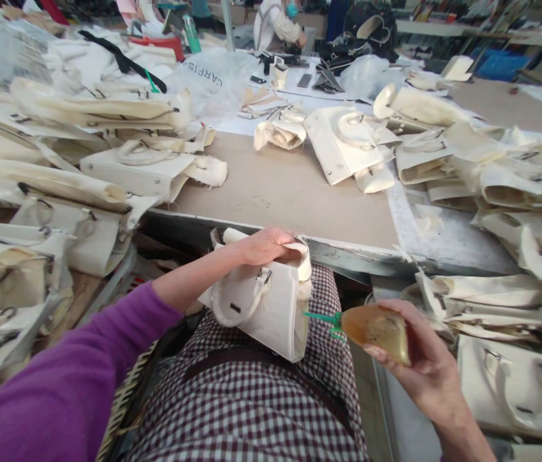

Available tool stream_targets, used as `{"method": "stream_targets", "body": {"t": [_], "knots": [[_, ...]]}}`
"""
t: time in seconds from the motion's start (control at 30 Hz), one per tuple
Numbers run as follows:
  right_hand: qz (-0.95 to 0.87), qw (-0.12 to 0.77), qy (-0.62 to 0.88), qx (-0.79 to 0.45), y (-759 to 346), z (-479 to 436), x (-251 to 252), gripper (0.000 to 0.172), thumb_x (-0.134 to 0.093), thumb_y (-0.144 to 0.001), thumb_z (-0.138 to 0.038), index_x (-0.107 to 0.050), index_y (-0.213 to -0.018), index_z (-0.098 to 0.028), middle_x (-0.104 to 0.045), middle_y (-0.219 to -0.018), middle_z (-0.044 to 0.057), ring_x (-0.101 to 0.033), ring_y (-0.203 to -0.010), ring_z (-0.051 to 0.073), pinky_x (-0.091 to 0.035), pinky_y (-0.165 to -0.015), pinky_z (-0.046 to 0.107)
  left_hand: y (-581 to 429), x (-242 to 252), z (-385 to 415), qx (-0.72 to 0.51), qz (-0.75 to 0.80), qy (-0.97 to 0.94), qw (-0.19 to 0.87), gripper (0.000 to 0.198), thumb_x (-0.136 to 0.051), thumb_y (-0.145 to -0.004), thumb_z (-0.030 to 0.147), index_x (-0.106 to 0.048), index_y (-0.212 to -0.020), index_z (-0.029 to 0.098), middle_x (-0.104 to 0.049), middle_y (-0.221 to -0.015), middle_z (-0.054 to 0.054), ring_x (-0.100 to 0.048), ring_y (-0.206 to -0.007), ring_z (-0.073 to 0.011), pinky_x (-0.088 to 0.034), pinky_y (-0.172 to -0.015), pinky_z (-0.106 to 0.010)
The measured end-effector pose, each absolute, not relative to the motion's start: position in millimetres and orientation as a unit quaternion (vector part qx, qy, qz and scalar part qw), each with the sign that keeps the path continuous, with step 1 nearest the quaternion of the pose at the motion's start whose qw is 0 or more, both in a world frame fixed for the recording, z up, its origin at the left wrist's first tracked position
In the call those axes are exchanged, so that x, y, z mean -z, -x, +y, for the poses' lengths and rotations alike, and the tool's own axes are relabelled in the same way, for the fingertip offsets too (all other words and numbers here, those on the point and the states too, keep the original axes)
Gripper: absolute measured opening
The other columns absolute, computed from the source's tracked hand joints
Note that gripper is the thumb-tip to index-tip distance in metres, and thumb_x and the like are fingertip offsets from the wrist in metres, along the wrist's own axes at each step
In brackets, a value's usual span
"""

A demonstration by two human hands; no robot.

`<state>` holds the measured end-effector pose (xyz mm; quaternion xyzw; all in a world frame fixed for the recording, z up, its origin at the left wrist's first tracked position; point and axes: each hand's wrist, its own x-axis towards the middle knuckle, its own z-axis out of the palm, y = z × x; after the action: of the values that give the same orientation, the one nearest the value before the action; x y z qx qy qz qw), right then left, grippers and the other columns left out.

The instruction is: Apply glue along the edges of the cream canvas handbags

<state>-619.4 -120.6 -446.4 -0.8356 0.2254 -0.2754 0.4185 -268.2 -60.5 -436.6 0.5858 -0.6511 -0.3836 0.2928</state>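
Observation:
A cream handbag [271, 308] rests tilted on my lap, over a checked apron [232, 404]. My left hand [271, 245] grips its upper edge, with the fingertips partly hidden inside the opening. A wrapped handle and a small dark plate show on the bag's front. In my right hand [419, 359] is a squeeze bottle [376, 330] of amber liquid, lying on its side. Its thin green nozzle [321, 316] points left at the bag's side edge; whether the tip touches cannot be made out.
The table edge [347, 247] runs just beyond my lap. Stacked cream bags [126, 167] fill the left, and more bag pieces [516, 167] the right. One finished-looking bag [342, 144] lies on the table. A person [278, 29] sits across, near black bags [369, 32].

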Motion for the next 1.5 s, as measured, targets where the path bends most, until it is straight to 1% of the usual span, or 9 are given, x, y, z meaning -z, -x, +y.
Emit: {"method": "stream_targets", "body": {"t": [0.3, 0.4, 0.53, 0.63, 0.77, 0.97, 1.17, 1.3, 1.5], "knots": [[0.262, 0.476, 0.815, 0.203, 633, -117, 445, 0.048, -0.079, -0.083, -0.037, -0.06, -0.128, -0.034, -0.068, -0.115, 0.003, -0.068, -0.095, 0.021, -0.057, -0.081, 0.025, 271, 435, -62, 0.384, -0.649, -0.592, 0.285, 0.028, -0.056, -0.091, 0.037, -0.067, -0.08, 0.014, -0.066, -0.092, -0.006, -0.059, -0.079, -0.0172, -0.041, -0.071, -0.029], [0.349, 0.531, 0.742, 0.214, 638, -116, 452, 0.05, -0.082, -0.077, -0.042, -0.065, -0.123, -0.032, -0.072, -0.101, 0.004, -0.069, -0.082, 0.025, -0.059, -0.064, 0.028, 270, 426, -54, 0.371, -0.649, -0.593, 0.298, 0.023, -0.056, -0.089, 0.032, -0.068, -0.081, 0.015, -0.069, -0.096, -0.006, -0.061, -0.084, -0.0181, -0.044, -0.077, -0.029], [0.449, 0.604, 0.587, 0.299, 645, -106, 458, 0.059, -0.075, -0.076, -0.054, -0.064, -0.127, -0.026, -0.068, -0.096, 0.009, -0.06, -0.064, 0.025, -0.046, -0.041, 0.03, 270, 392, -25, 0.301, -0.656, -0.607, 0.332, 0.02, -0.052, -0.089, 0.021, -0.072, -0.086, 0.017, -0.072, -0.103, -0.005, -0.065, -0.093, -0.0174, -0.047, -0.088, -0.028], [0.452, 0.651, 0.496, 0.355, 645, -99, 458, 0.055, -0.063, -0.086, -0.053, -0.059, -0.133, -0.026, -0.061, -0.093, 0.008, -0.052, -0.061, 0.021, -0.041, -0.044, 0.031, 276, 362, 1, 0.19, -0.642, -0.652, 0.356, 0.022, -0.051, -0.092, 0.017, -0.072, -0.093, 0.018, -0.074, -0.108, -0.004, -0.068, -0.096, -0.0166, -0.05, -0.091, -0.027], [0.452, 0.634, 0.448, 0.439, 643, -99, 464, 0.048, -0.06, -0.088, -0.05, -0.063, -0.128, -0.023, -0.057, -0.096, 0.007, -0.049, -0.067, 0.02, -0.04, -0.047, 0.027, 290, 363, 21, 0.089, -0.641, -0.653, 0.395, 0.02, -0.052, -0.095, 0.011, -0.071, -0.1, 0.016, -0.075, -0.107, -0.006, -0.07, -0.095, -0.0144, -0.053, -0.089, -0.023], [0.505, 0.578, 0.477, 0.428, 648, -103, 478, 0.051, -0.08, -0.078, -0.041, -0.064, -0.124, -0.026, -0.059, -0.111, 0.007, -0.056, -0.084, 0.023, -0.049, -0.056, 0.028, 299, 418, 22, 0.148, -0.609, -0.644, 0.439, 0.021, -0.052, -0.093, 0.006, -0.069, -0.099, 0.017, -0.075, -0.102, -0.005, -0.071, -0.096, -0.0152, -0.055, -0.088, -0.024], [0.549, 0.484, 0.573, 0.369, 628, -109, 471, 0.057, -0.083, -0.071, -0.052, -0.066, -0.117, -0.022, -0.066, -0.107, 0.008, -0.061, -0.08, 0.024, -0.053, -0.056, 0.029, 296, 419, 24, 0.18, -0.586, -0.652, 0.446, 0.021, -0.054, -0.094, 0.01, -0.071, -0.099, 0.021, -0.075, -0.103, -0.003, -0.071, -0.096, -0.0169, -0.056, -0.089, -0.027], [0.542, 0.475, 0.597, 0.352, 610, -114, 471, 0.06, -0.082, -0.07, -0.054, -0.064, -0.117, -0.022, -0.067, -0.107, 0.008, -0.063, -0.081, 0.025, -0.053, -0.057, 0.03, 295, 419, 26, 0.186, -0.584, -0.651, 0.448, 0.022, -0.055, -0.094, 0.01, -0.071, -0.099, 0.023, -0.075, -0.104, -0.002, -0.071, -0.097, -0.0167, -0.055, -0.09, -0.026], [0.52, 0.427, 0.667, 0.32, 613, -120, 489, 0.061, -0.081, -0.072, -0.054, -0.061, -0.121, -0.023, -0.067, -0.114, 0.009, -0.063, -0.098, 0.031, -0.051, -0.086, 0.045, 298, 421, 27, 0.198, -0.57, -0.654, 0.456, 0.022, -0.054, -0.092, 0.011, -0.072, -0.098, 0.021, -0.078, -0.1, -0.003, -0.073, -0.092, -0.0174, -0.057, -0.086, -0.026]]}}
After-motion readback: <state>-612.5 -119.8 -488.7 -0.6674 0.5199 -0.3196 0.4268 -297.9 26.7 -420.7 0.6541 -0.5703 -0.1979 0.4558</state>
